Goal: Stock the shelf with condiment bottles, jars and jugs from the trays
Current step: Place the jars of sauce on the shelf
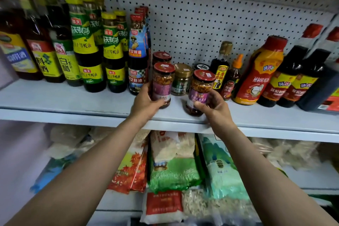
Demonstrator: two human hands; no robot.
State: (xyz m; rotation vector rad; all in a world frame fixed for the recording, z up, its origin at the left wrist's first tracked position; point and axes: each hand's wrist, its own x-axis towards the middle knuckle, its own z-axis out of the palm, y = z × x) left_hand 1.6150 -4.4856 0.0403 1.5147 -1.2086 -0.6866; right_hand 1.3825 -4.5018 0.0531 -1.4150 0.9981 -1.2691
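My left hand (pixel 145 102) grips a red-lidded chili sauce jar (pixel 162 82) standing on the grey shelf (pixel 73 101), just in front of another such jar (pixel 161 57). My right hand (pixel 212 105) holds a second red-lidded chili jar (pixel 200 89) with a purple label, tilted slightly, its base at the shelf's front edge. A gold-lidded jar (pixel 182 79) stands between and behind the two held jars.
Tall dark bottles with green and yellow labels (pixel 88 46) fill the shelf's left side. Small sauce bottles (pixel 221 68), an orange-red bottle (pixel 256 73) and dark bottles (pixel 293 77) stand at right. Rice bags (pixel 174 161) lie on the lower shelf. A pegboard backs the shelf.
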